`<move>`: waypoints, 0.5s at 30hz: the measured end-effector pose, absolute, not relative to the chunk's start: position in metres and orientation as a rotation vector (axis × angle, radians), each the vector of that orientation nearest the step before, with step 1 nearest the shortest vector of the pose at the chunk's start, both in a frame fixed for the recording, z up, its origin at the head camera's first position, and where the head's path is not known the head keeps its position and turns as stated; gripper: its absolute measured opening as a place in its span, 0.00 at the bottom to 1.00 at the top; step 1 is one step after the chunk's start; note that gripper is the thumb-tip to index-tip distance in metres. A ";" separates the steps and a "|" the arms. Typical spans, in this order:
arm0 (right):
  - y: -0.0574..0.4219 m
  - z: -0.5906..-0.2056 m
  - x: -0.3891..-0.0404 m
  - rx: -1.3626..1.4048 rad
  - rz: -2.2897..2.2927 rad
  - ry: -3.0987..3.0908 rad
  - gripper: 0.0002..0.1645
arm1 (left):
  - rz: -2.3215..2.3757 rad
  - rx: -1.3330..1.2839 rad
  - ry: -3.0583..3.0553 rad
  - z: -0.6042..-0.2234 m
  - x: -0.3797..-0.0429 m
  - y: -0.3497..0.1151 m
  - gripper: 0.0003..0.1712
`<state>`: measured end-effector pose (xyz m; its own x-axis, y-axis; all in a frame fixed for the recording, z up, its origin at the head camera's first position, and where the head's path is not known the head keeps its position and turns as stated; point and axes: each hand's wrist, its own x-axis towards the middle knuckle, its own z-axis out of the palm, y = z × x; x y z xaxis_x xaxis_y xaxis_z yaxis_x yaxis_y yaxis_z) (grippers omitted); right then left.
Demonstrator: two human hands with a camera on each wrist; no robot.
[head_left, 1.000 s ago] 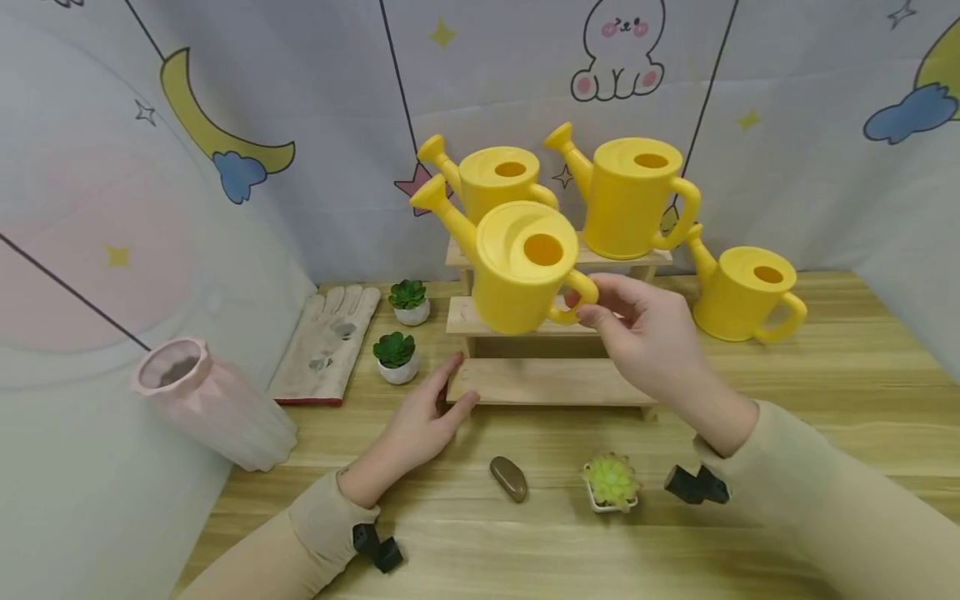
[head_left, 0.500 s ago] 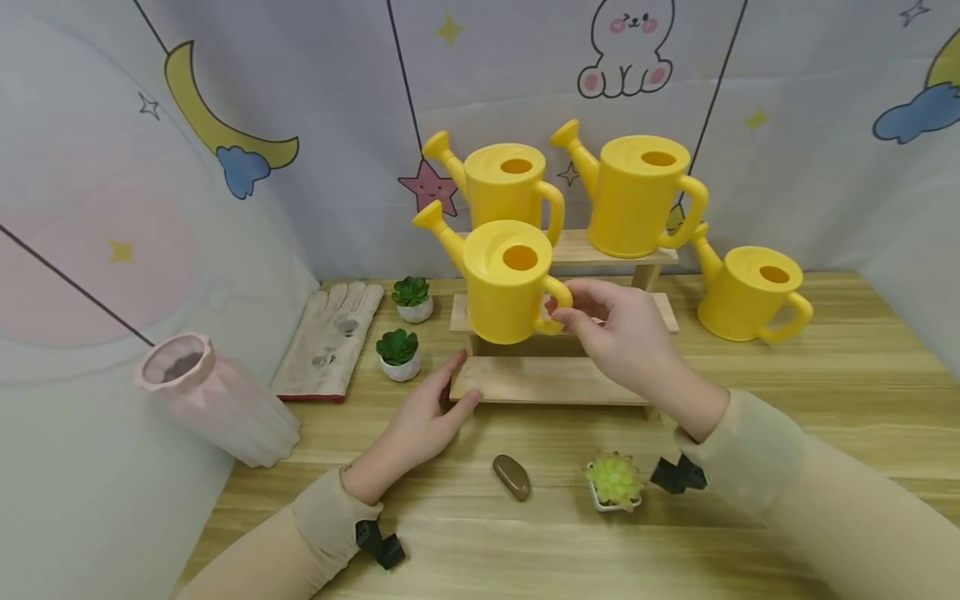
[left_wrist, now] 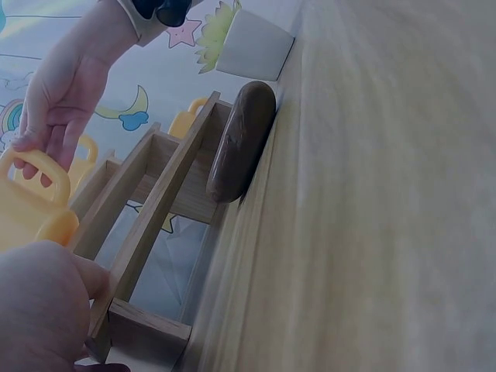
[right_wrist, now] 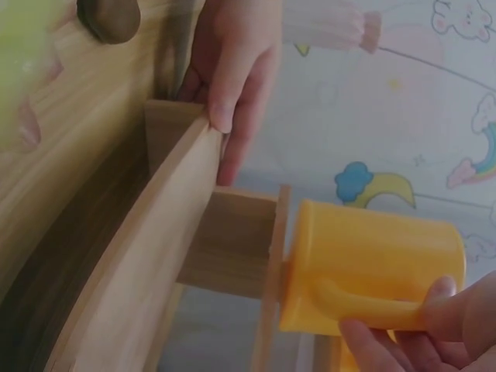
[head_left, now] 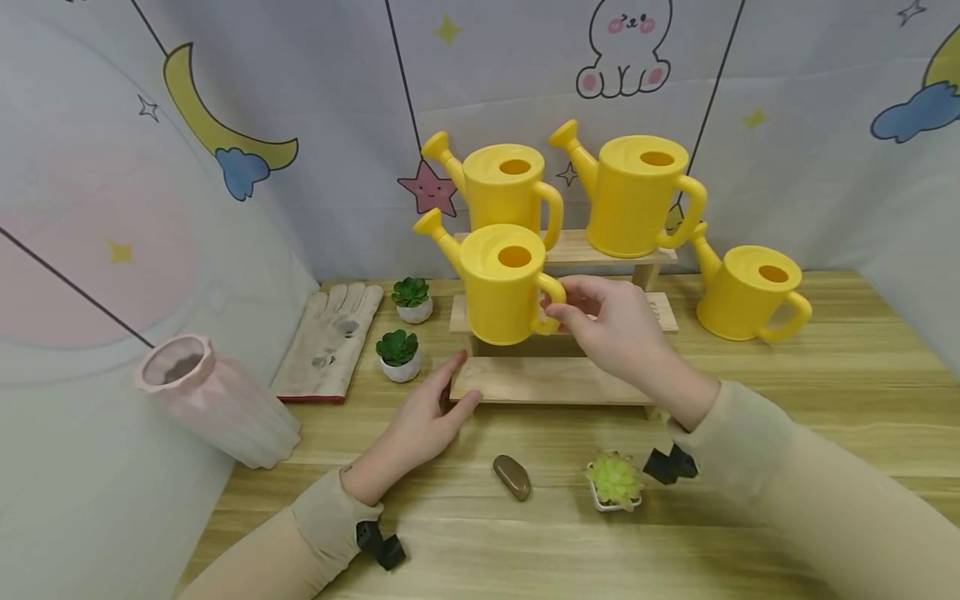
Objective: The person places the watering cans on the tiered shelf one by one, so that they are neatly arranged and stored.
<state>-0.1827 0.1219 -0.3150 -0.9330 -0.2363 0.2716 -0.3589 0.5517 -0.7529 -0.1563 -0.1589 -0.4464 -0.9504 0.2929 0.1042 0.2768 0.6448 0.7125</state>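
Observation:
My right hand (head_left: 622, 333) pinches the handle of a yellow watering can (head_left: 501, 287), which is upright with its spout to the left. In the right wrist view, this watering can (right_wrist: 372, 267) has its base right at the middle step. The three-step wooden stand (head_left: 555, 379) has its lower left end gripped by my left hand (head_left: 423, 421), the thumb on the front edge. On the top step are two more yellow watering cans, one at left (head_left: 502, 179) and one at right (head_left: 633, 200). The held can partly hides the left one.
Another yellow watering can (head_left: 750, 292) stands on the table right of the stand. Two small green potted plants (head_left: 399, 354) and a glove (head_left: 330, 342) are at left, beside a leaning pink-white vase (head_left: 225, 408). A brown stone (head_left: 512, 477) and potted succulent (head_left: 614, 481) lie in front.
My right hand has brought the watering can slightly left and down, to the left part of the middle step. The left hand has kept its place on the stand.

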 end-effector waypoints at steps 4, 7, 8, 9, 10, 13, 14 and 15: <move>0.121 -0.315 -0.184 0.498 1.338 -2.670 0.16 | 1.212 0.493 2.835 -0.447 -0.157 -0.159 0.43; 0.120 -0.316 -0.184 0.487 1.322 -2.690 0.17 | 1.205 0.492 2.836 -0.448 -0.158 -0.159 0.43; 0.120 -0.317 -0.184 0.488 1.317 -2.693 0.18 | 1.206 0.493 2.836 -0.448 -0.158 -0.159 0.43; 0.120 -0.317 -0.184 0.488 1.312 -2.697 0.18 | 1.205 0.494 2.836 -0.448 -0.158 -0.159 0.43; 0.120 -0.317 -0.184 0.490 1.305 -2.701 0.18 | 1.206 0.492 2.834 -0.449 -0.158 -0.159 0.43; 0.120 -0.317 -0.185 0.497 1.307 -2.701 0.17 | 1.217 0.492 2.827 -0.448 -0.158 -0.159 0.43; 0.120 -0.317 -0.185 0.499 1.307 -2.701 0.17 | 1.222 0.495 2.825 -0.448 -0.158 -0.159 0.43; 0.120 -0.318 -0.185 0.499 1.307 -2.702 0.16 | 1.227 0.498 2.822 -0.448 -0.158 -0.159 0.43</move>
